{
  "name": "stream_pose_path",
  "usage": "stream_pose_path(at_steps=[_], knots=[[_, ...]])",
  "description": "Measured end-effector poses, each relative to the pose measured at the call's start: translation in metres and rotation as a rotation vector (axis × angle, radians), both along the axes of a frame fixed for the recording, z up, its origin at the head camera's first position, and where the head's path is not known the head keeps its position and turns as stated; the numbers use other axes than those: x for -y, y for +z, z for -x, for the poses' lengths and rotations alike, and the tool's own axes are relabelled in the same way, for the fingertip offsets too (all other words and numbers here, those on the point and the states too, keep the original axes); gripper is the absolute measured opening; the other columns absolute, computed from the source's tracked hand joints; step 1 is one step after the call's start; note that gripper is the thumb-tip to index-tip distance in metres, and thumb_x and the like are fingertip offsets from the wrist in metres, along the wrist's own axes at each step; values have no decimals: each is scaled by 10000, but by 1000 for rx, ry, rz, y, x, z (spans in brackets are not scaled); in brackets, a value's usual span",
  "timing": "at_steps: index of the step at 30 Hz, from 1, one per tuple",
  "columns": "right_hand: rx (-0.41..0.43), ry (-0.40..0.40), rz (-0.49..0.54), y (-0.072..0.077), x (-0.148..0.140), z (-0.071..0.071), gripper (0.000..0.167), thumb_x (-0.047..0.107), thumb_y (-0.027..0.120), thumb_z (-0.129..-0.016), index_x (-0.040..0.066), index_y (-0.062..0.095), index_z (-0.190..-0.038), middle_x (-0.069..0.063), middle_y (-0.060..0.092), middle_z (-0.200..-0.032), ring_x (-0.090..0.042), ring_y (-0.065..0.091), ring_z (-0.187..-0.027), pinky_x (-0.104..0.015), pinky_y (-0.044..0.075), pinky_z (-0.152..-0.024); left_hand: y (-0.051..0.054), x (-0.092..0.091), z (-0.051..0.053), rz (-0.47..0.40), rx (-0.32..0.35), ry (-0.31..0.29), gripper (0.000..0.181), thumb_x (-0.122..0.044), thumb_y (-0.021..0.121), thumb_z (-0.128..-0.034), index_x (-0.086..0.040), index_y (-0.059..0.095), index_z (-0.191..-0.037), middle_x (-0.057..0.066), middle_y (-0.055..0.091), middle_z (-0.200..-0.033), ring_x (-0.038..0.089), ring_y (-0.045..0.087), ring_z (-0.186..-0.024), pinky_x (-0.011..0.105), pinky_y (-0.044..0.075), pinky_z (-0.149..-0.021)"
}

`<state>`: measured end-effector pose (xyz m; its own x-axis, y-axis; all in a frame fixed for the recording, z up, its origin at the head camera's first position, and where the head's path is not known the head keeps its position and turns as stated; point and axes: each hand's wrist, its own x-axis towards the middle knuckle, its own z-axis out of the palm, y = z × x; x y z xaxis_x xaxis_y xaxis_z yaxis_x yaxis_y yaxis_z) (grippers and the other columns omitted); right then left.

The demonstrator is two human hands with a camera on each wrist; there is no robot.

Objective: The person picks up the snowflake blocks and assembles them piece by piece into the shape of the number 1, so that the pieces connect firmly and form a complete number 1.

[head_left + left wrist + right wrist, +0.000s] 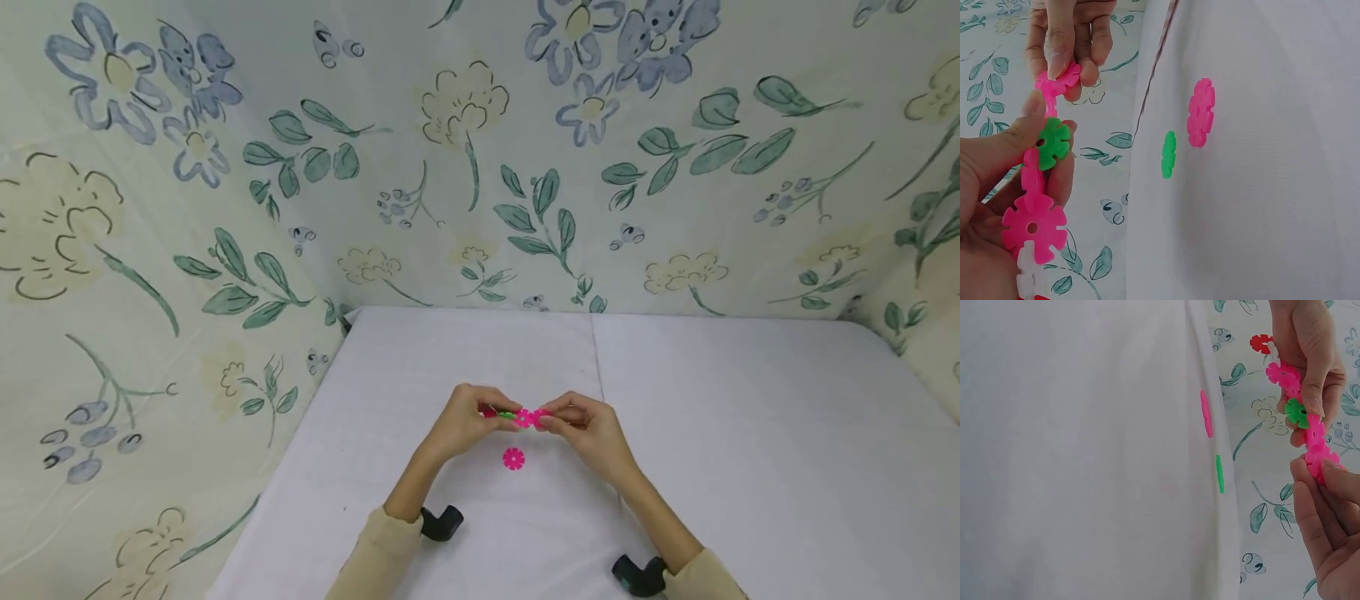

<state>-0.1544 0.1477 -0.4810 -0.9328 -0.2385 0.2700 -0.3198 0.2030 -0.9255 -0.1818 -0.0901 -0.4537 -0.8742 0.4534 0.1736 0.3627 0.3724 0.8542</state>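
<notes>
A chain of flower-shaped interlocking discs stretches between both hands. My left hand (468, 421) grips it around the green disc (1054, 144), thumb on top. Beyond that hand, the chain trails off through a larger pink disc (1034, 228), a white disc (1029, 275) and a red disc (1261, 344). At the other end, my right hand (588, 429) pinches the last pink disc (1321, 464) between thumb and fingers. That disc meets the neighbouring pink disc (1315, 434); how deeply their slots engage I cannot tell.
On the white-covered table (750, 417) lie a loose pink disc (513, 459), near my hands, and a loose green disc (1169, 154). Black angular devices (442, 523) sit at both wrists. Floral cloth (480, 167) hangs behind and at the sides.
</notes>
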Motion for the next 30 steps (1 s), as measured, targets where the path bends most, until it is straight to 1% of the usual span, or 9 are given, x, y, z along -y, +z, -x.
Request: stream_pose_path(at_steps=[4, 7, 12, 15, 19, 25, 27, 30], knots=[[-10, -16, -5, 2, 4, -3, 96, 41, 756, -925, 30, 741, -1019, -141, 810, -973, -211, 784, -855, -286, 637, -760, -2, 1, -1, -9, -11, 4, 210, -103, 868, -830, -88, 832, -1037, 25, 812, -961, 78, 644, -818, 221, 558, -719], [-6, -28, -6, 3, 6, -2, 91, 38, 760, -919, 44, 745, -1009, -127, 812, -961, -214, 783, -843, -305, 640, -757, -2, 1, -1, -26, -7, 0, 211, -95, 864, -833, -83, 831, -1041, 29, 811, -964, 91, 649, -830, 227, 565, -717], [-9, -13, -22, 3, 6, -1, 72, 51, 752, -929, 45, 744, -1001, -118, 813, -950, -197, 782, -837, -331, 644, -754, -2, 0, -1, -31, 2, -22, 211, -79, 864, -827, -64, 827, -1035, 49, 807, -967, 93, 668, -841, 227, 577, -737], [-20, -7, -31, 3, 6, -2, 82, 59, 756, -928, 43, 744, -1007, -119, 813, -958, -191, 784, -841, -302, 641, -756, -1, -1, 0, -20, 1, -34, 214, -82, 864, -828, -64, 826, -1038, 54, 808, -968, 82, 673, -839, 225, 579, -742], [-7, 1, -12, 3, 4, -4, 150, 64, 768, -917, 49, 759, -1066, -127, 810, -994, -183, 787, -864, -212, 616, -791, 0, 1, 0, -4, 13, -43, 214, -118, 862, -841, -87, 826, -1050, 36, 812, -984, 79, 673, -849, 244, 577, -751], [1, 19, -2, 3, 3, -6, 236, 93, 765, -929, 53, 765, -1161, -143, 801, -1063, -149, 789, -910, -200, 605, -838, 4, 5, 1, 30, 68, -53, 233, -169, 864, -849, -133, 825, -1076, -16, 814, -1013, 94, 672, -835, 241, 562, -724], [0, 19, 1, 3, 3, -5, 243, 92, 764, -930, 50, 762, -1169, -151, 799, -1069, -149, 790, -907, -204, 607, -835, 4, 6, 1, 35, 66, -63, 249, -172, 859, -857, -118, 818, -1096, 1, 812, -1040, 110, 687, -863, 262, 576, -752], [15, 16, 37, 0, 5, -5, 250, 64, 758, -928, 16, 751, -1173, -193, 791, -1065, -171, 796, -887, -224, 620, -807, 5, 7, 1, 32, 35, -83, 299, -163, 844, -873, -99, 792, -1161, 44, 799, -1119, 138, 717, -963, 300, 586, -852]])
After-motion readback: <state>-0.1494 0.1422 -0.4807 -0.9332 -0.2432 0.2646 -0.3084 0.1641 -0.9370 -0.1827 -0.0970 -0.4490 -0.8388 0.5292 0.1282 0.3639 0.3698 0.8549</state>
